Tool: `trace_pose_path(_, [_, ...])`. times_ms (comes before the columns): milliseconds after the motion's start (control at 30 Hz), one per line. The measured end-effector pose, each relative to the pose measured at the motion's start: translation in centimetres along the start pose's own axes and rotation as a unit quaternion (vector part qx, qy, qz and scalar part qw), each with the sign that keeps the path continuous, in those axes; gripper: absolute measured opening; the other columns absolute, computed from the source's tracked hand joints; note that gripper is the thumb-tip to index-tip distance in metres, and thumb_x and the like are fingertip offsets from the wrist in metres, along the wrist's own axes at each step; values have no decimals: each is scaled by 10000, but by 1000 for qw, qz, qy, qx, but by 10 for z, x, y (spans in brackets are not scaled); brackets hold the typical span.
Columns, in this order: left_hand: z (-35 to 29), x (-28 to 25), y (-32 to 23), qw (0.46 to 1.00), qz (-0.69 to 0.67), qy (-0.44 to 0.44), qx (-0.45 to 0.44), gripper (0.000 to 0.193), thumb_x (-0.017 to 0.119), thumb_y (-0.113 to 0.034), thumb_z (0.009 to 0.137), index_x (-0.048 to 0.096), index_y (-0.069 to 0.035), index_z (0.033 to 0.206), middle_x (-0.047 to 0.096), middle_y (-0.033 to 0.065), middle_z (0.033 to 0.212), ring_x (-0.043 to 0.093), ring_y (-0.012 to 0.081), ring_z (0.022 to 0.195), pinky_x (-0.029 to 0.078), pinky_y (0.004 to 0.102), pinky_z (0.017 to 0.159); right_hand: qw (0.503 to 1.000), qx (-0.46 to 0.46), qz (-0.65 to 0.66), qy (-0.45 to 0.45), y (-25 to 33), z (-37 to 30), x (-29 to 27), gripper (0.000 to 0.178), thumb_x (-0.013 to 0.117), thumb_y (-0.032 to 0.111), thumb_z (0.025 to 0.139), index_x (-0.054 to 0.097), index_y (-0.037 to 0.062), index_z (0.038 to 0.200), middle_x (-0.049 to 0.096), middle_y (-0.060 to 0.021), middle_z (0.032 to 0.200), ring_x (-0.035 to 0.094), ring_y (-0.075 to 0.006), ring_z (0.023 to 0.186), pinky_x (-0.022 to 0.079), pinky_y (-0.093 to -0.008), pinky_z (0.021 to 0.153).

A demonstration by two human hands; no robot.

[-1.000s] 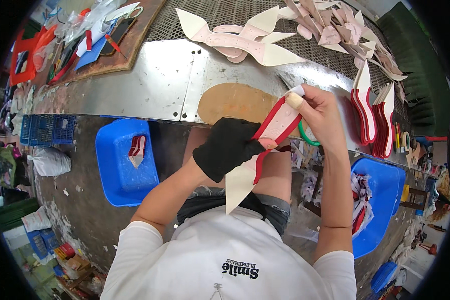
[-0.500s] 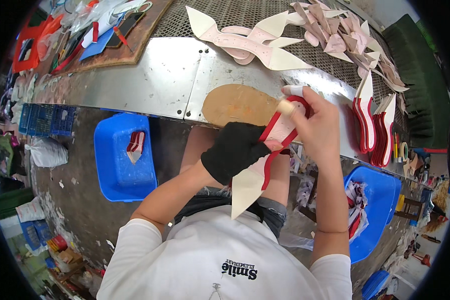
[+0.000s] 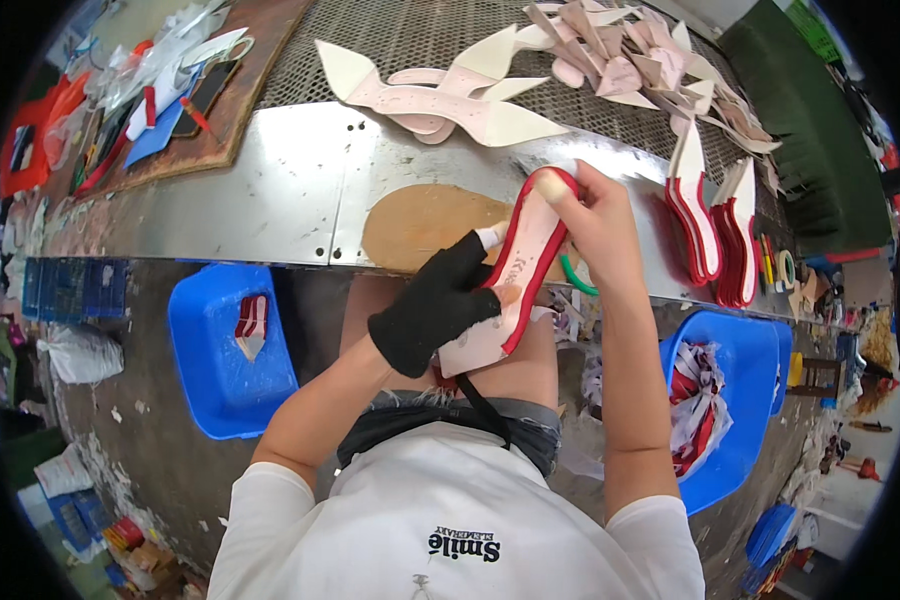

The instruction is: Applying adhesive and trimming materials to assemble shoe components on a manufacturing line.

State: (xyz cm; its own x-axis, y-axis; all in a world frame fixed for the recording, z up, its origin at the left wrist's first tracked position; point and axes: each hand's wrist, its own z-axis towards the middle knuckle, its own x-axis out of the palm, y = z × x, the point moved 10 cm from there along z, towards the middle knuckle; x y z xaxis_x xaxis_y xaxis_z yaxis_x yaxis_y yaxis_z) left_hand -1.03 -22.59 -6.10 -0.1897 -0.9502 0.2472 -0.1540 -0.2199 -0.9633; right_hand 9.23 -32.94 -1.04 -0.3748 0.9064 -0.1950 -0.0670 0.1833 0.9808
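My left hand, in a black fingerless glove, grips the lower part of a pointed pink shoe sole piece with a red rim. My right hand, bare, holds the same piece at its upper rounded end, thumb pressed on the red edge. The piece is held tilted over the front edge of the metal workbench, above a tan oval pad lying on the bench.
Pink cut sole pieces lie on the mesh bench top, and red-edged soles stand at the right. A blue bin with one piece sits lower left; another blue bin with scraps sits right. Tools lie on a brown board at far left.
Both hands have shifted the sole piece slightly; its pointed tip, which hung down past my left hand, is now drawn up against the glove. The right thumb stays on the upper end.
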Motion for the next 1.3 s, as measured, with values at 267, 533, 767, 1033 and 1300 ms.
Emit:
trace_pose_path(267, [-5, -17, 9, 998, -62, 17, 18, 742, 668, -178, 833, 276, -35, 1447, 561, 95, 1224, 518, 120, 1065, 429, 295, 916, 985, 56, 159, 37, -28, -38, 26, 114, 698, 124, 808, 670, 28, 863, 618, -12, 643, 550, -63, 481, 439, -190, 447])
trace_pose_path(533, [-14, -21, 3, 999, 43, 7, 4, 536, 706, -165, 794, 509, -9, 1266, 637, 65, 1028, 552, 102, 931, 452, 286, 834, 994, -64, 85, 5, -10, 2, -20, 150, 623, 141, 879, 661, 3, 925, 638, -29, 706, 552, -56, 545, 426, -196, 488])
trace_pose_path(767, [-20, -10, -33, 940, 287, -42, 182, 237, 746, -87, 715, 674, -27, 933, 610, 113, 837, 602, 253, 740, 464, 337, 652, 962, -210, -99, -145, 25, -28, -1, 706, 779, 225, 725, 447, -27, 1296, 540, -78, 991, 565, -130, 777, 455, -227, 585])
trace_pose_path(1033, [-27, -17, -31, 934, 319, -71, 147, 330, 738, -119, 705, 635, 9, 991, 636, 162, 938, 618, 284, 881, 484, 358, 731, 983, -26, -75, -165, 9, -9, -19, 727, 819, 243, 643, 527, 11, 1267, 535, -42, 910, 518, -97, 731, 420, -215, 575])
trace_pose_path(1300, [-28, -23, -14, 988, 141, -38, 49, 336, 748, -127, 745, 621, 36, 1010, 661, 121, 931, 624, 153, 818, 492, 283, 716, 980, -140, -85, -116, 34, 1, -14, 330, 730, 175, 776, 669, 16, 1059, 592, 19, 695, 459, -39, 602, 385, -207, 540])
